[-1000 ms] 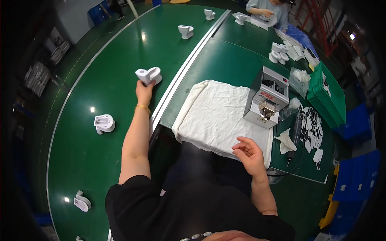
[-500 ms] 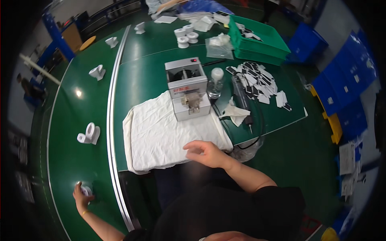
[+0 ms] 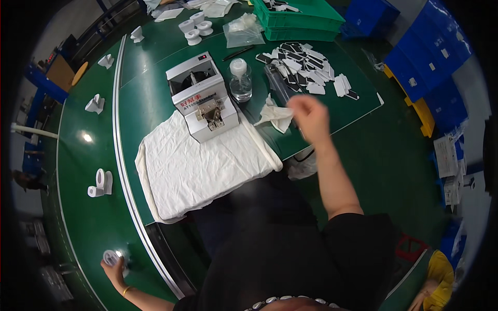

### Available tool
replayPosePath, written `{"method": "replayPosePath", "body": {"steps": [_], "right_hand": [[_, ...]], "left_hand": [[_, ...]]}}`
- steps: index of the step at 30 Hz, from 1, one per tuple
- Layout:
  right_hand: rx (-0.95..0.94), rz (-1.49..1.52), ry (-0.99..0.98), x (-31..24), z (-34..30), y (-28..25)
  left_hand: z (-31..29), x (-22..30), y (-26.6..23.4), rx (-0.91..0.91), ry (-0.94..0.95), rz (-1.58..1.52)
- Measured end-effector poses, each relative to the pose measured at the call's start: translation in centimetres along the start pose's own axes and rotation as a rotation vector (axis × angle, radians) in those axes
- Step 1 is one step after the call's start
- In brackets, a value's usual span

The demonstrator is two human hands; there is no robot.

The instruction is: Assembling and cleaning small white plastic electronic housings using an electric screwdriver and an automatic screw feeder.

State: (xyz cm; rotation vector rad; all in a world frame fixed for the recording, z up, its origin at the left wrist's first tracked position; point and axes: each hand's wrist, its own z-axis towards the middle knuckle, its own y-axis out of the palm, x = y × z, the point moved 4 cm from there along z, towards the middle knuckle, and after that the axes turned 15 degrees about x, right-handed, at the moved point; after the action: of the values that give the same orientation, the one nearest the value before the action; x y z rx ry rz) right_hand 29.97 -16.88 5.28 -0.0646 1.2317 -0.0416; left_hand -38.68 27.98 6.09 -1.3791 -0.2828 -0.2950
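Note:
At the lower left, my left hand (image 3: 117, 271) is closed round a small white toilet-shaped piece (image 3: 110, 255) on the green belt. My right hand (image 3: 311, 118), smeared by motion, is over the lower part of a dark electric screwdriver (image 3: 279, 83); whether it touches the tool is hidden. A crumpled white tissue (image 3: 276, 115) lies just left of that hand. Left of the tissue, a grey-white machine (image 3: 207, 120) with a metal clamp on its front stands at the back edge of a folded white cloth (image 3: 197, 171). A clear bottle with a white cap (image 3: 240, 83) is beside the machine.
More toilet-shaped pieces (image 3: 101, 182) stand along the belt, and a cluster (image 3: 194, 36) sits at the back. Black and white flat pieces (image 3: 306, 65) are heaped near green crates (image 3: 298, 23). Blue bins (image 3: 433, 57) line the right. A person's yellow sleeve (image 3: 440, 274) shows lower right.
My right hand has moved from above the cloth's front edge up and right to the screwdriver. My left hand remains at the toilet-shaped piece on the belt. The whole view has shifted.

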Motion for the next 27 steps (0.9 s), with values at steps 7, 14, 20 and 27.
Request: {"method": "replayPosePath", "body": {"steps": [7, 14, 20, 27], "right_hand": [[0.018, -0.871, -0.196, 10.0, 10.7, -3.2], [-0.038, -0.901, -0.194, 13.0, 13.5, -7.3], [-0.093, -0.055, -0.063, -2.6, 2.4, 2.3], [-0.727, 0.299, 0.013, -10.8, -12.8, 9.9]], "left_hand": [[-7.2, 19.0, 1.4, -0.107, 0.167, -0.923], [-16.6, 36.7, 9.5, -0.623, 0.224, -1.494], [-20.6, 39.3, 12.5, -1.020, -0.222, -1.706], [-23.2, 40.8, 13.5, -1.032, -0.238, -1.609]]}}
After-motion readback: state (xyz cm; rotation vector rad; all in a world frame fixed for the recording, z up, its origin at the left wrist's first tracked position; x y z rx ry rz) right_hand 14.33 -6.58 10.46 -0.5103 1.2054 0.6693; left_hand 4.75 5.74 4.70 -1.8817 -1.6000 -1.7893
